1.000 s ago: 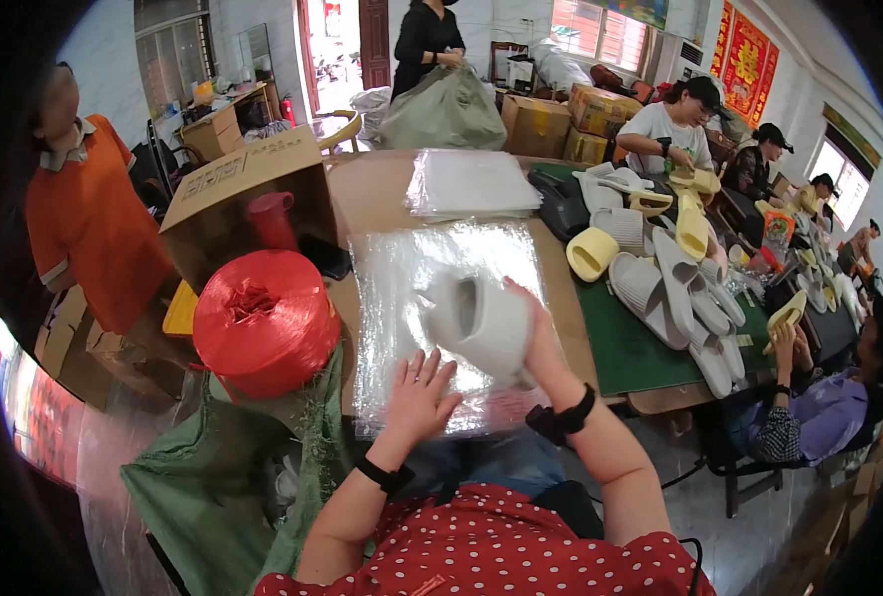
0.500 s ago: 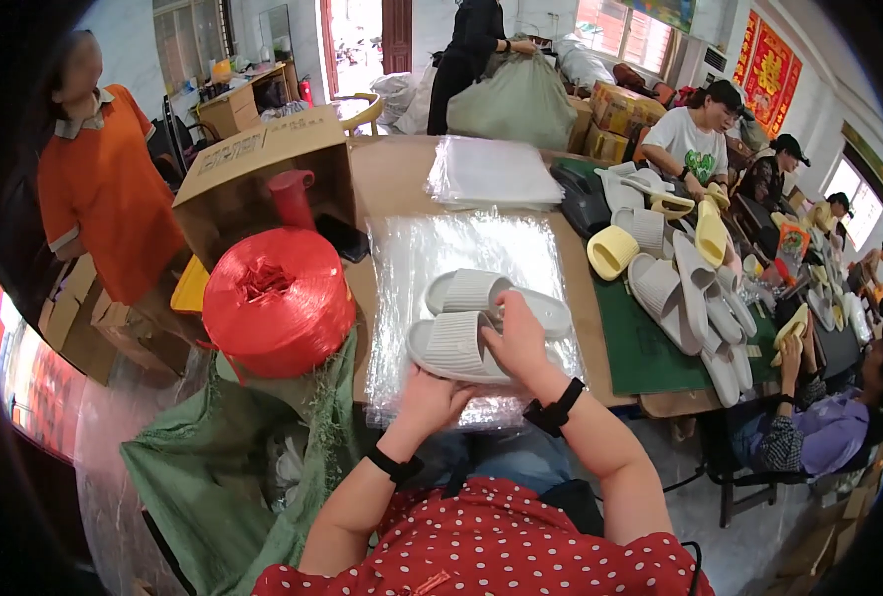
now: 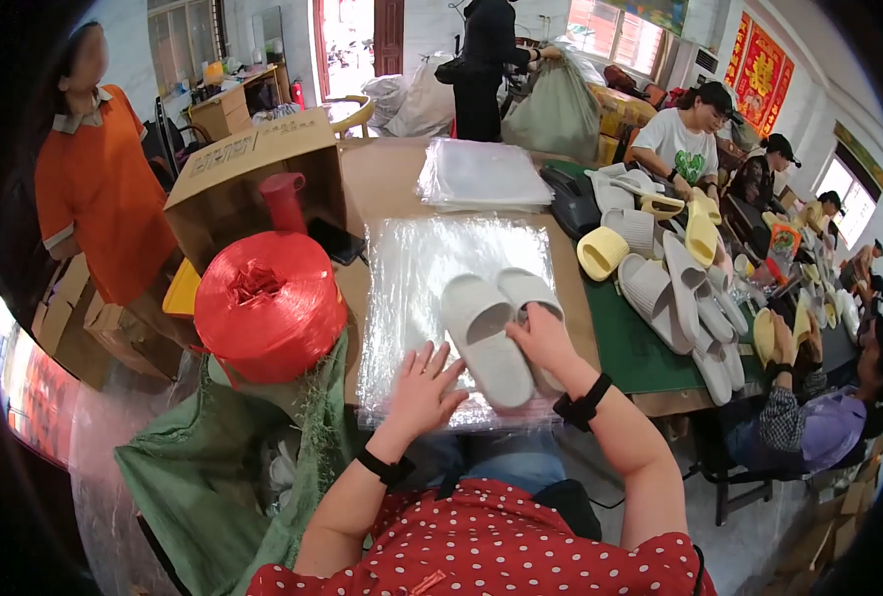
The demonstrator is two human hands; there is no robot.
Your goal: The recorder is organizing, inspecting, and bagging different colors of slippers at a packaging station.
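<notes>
A pair of light grey slide slippers (image 3: 498, 375) lies side by side over a pile of clear plastic bags (image 3: 397, 278), open toes away from me and heels toward me. My right hand (image 3: 549, 348) grips the pair where the two slippers meet, its fingers at the inner edges of the straps. My left hand (image 3: 422, 392) rests on the plastic just left of the slippers, fingers spread, holding nothing.
Left of the bags stand a big red roll of plastic twine (image 3: 268, 308), a red cup (image 3: 284, 202) and a cardboard box (image 3: 253, 164). Behind lies another bag stack (image 3: 483, 174). Grey and yellow slippers (image 3: 650, 288) crowd the right, where co-workers sit. A green sack (image 3: 193, 467) hangs at near left.
The slippers have turned from lying sideways to toes pointing away. My left hand has let go and spread on the plastic. The standing person at the back has moved right with the sack.
</notes>
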